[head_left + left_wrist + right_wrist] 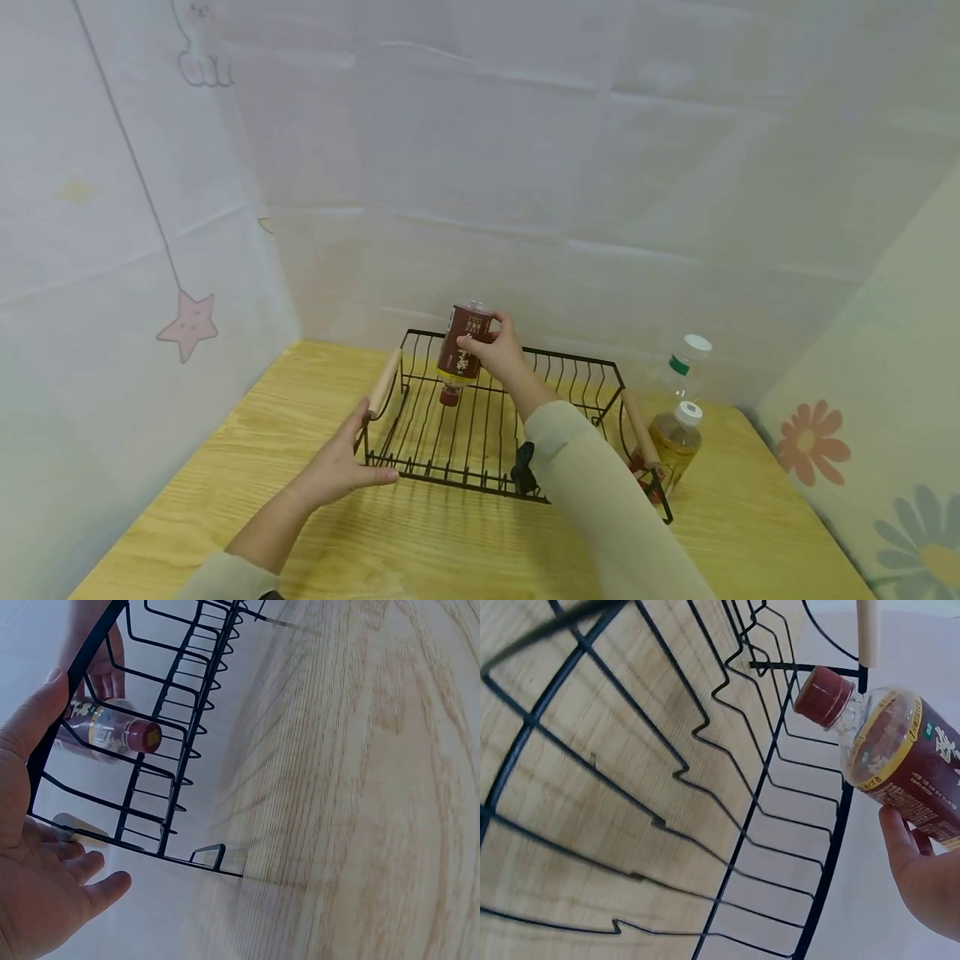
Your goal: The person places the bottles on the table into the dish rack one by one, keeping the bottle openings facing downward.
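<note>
A black wire dish rack (472,481) with wooden side handles stands on the table. My left hand (339,467) holds its front left corner, thumb along the front rim and fingers by the left side. In the left wrist view, the thumb of the left hand (37,847) lies against the black rim. My right hand (500,350) grips a clear bottle (462,343) with a dark red label and red cap. The bottle tilts cap-down over the left half of the rack; in the right wrist view, the bottle (907,754) shows its cap pointing toward the wires.
Right of the rack stand a bottle of amber drink (675,442) and a clear bottle with a white cap (686,367). Something black (523,468) sits at the rack's front rim, partly behind the right sleeve. A pale curtain hangs behind the wooden table (420,542).
</note>
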### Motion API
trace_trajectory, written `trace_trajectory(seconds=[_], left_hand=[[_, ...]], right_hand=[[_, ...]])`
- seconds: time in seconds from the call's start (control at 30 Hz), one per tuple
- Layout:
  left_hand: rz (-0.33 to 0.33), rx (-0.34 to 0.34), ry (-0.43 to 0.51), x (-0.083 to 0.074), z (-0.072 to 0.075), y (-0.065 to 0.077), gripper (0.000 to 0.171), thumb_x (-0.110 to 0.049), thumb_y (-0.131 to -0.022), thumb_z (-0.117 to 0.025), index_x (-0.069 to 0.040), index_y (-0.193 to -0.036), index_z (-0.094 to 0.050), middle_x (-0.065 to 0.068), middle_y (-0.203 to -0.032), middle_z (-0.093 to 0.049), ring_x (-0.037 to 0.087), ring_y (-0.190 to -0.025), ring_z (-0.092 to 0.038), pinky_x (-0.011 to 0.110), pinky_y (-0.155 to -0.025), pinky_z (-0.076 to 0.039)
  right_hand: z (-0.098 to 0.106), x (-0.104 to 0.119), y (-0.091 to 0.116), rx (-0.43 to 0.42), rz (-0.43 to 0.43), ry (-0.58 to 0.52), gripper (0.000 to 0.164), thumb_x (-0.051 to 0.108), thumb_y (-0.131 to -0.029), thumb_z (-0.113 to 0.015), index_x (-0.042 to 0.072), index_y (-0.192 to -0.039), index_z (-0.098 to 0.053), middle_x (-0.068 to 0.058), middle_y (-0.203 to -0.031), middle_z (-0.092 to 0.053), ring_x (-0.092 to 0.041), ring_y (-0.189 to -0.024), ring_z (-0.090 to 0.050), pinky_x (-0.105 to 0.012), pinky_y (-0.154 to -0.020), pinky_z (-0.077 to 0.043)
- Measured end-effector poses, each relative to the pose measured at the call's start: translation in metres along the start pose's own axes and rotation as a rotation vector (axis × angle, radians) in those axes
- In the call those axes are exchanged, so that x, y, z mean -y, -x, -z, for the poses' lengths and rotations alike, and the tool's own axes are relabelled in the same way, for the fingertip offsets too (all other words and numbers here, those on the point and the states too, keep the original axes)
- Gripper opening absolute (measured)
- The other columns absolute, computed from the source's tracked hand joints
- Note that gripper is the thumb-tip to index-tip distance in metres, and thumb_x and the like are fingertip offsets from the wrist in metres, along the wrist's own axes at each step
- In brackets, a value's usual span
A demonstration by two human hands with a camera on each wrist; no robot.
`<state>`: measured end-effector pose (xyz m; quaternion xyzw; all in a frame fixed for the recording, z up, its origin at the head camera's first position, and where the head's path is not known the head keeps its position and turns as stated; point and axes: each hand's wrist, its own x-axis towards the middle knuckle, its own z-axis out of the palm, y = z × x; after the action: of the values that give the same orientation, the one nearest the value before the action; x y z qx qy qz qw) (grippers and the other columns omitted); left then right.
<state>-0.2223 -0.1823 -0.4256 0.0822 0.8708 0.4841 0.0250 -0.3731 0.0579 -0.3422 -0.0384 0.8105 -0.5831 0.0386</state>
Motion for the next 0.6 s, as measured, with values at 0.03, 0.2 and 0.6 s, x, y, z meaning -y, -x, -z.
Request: trace_trajectory(seconds=[0.03, 0.2, 0.6], left_hand=[[-0.001, -0.001, -0.001, 0.000, 0.000, 0.000, 0.129, -0.040, -0.073, -0.085, -0.004, -0.157, 0.005, 0.025, -0.163, 0.001, 0.052, -0.146, -0.010, 0.067, -0.116, -0.017], [-0.004, -0.005, -0.005, -0.002, -0.002, 0.002, 0.129, -0.040, -0.072, -0.086, -0.004, -0.157, 0.004, 0.025, -0.163, 0.001, 0.052, -0.146, -0.010, 0.068, -0.116, -0.016], [-0.002, -0.009, -0.010, -0.004, -0.002, 0.003, 0.128, -0.040, -0.073, -0.085, -0.005, -0.157, 0.004, 0.027, -0.162, -0.001, 0.053, -0.145, -0.013, 0.068, -0.115, -0.020]], right_hand=[[0.000, -0.001, 0.000, 0.005, -0.003, -0.001, 0.092, 0.033, -0.087, -0.074, 0.024, -0.156, -0.014, -0.018, -0.143, -0.044, -0.037, -0.129, -0.050, -0.056, -0.105, -0.046], [-0.003, -0.010, -0.004, 0.046, -0.018, 0.030, 0.092, 0.033, -0.087, -0.074, 0.022, -0.156, -0.014, -0.020, -0.144, -0.043, -0.037, -0.127, -0.052, -0.054, -0.101, -0.049], [-0.006, -0.014, -0.003, 0.095, -0.039, 0.054, 0.094, 0.032, -0.087, -0.074, 0.020, -0.157, -0.012, -0.021, -0.147, -0.043, -0.037, -0.130, -0.050, -0.053, -0.101, -0.050]])
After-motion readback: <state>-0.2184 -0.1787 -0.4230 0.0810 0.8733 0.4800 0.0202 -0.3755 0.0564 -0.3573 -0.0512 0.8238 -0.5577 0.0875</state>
